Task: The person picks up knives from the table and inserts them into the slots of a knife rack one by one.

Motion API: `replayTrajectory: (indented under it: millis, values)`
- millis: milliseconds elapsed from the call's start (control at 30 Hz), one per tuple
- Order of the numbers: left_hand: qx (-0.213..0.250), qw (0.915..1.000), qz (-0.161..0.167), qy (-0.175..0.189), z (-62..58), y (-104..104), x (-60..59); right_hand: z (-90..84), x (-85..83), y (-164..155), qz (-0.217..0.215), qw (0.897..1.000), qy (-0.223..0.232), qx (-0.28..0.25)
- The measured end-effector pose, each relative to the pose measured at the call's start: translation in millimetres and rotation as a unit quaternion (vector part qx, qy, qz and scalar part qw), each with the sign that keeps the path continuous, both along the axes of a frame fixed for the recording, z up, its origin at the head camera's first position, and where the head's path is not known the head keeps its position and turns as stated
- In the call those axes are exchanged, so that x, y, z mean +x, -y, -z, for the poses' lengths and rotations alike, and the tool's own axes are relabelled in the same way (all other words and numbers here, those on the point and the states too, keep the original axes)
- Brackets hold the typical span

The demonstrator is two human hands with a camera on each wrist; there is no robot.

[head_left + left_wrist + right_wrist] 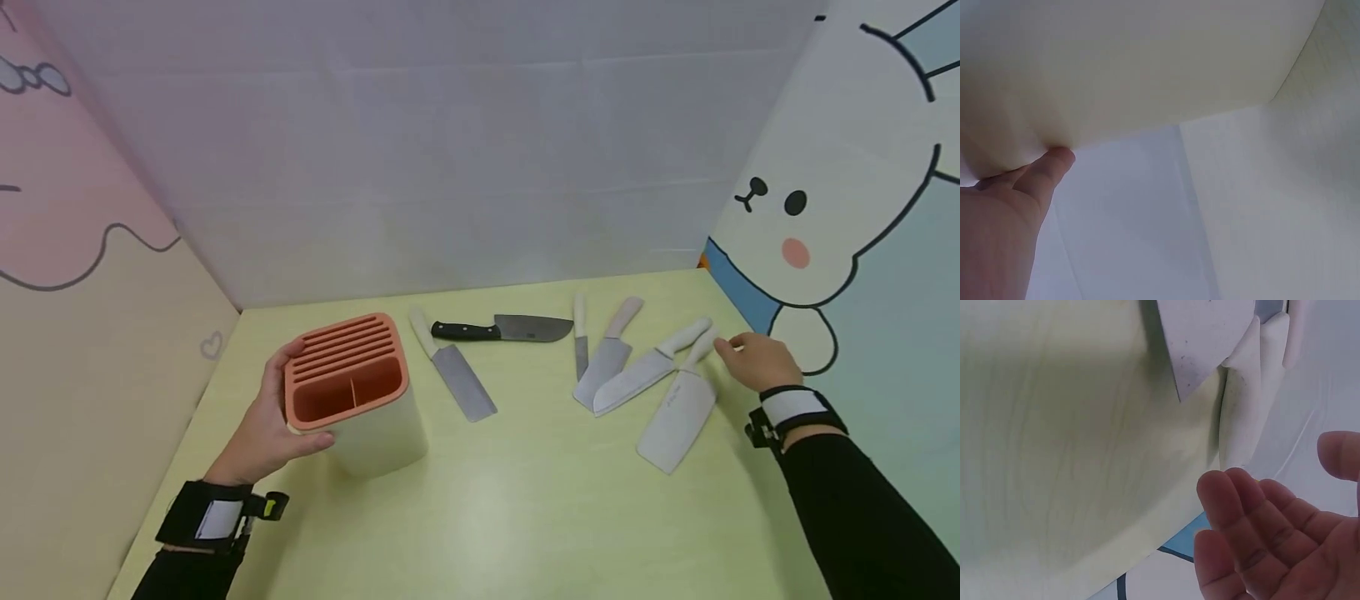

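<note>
My left hand (273, 417) grips a knife holder (382, 437) at the left of the table, thumb on the near side and fingers round the far left side. The holder is off-white, with an orange top of several slots and two open compartments. The left wrist view shows fingers against its pale wall (1147, 69). At the right, my right hand (759, 362) is beside the handle of a white cleaver (678, 417). In the right wrist view its fingers (1254, 550) are loosely bent, thumb apart, nothing between them; the cleaver's handle (1241, 406) lies just beyond the fingertips.
Left of that cleaver lie a white-handled chef's knife (637, 379), a pale-handled cleaver (606, 367) and a narrow knife (581, 333). Further left are a black-handled knife (525, 327) and another cleaver (461, 383). Walls border the pale yellow table (525, 533) at back and sides.
</note>
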State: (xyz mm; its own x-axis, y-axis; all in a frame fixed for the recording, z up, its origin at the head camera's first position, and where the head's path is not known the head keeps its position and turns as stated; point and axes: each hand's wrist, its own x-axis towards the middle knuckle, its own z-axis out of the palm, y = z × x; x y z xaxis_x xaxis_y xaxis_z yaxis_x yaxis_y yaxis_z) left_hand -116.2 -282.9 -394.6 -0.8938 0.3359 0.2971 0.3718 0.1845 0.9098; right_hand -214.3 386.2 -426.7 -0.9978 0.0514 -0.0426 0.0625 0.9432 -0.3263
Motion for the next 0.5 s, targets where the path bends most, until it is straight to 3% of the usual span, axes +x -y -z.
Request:
replayTrajectory:
  millis: [167, 500]
  values:
    - [-0.001, 0.9994, 0.035, 0.003, -0.1, -7.9, 4.0, 1.1, -14.8, -0.5, 0.012, 0.999, 0.041, 0.009]
    - [0.003, 0.9987, 0.045, 0.024, 0.5, -10.8, 8.4, 8.4, -34.0, 8.7, 0.049, 0.997, 0.056, -0.003]
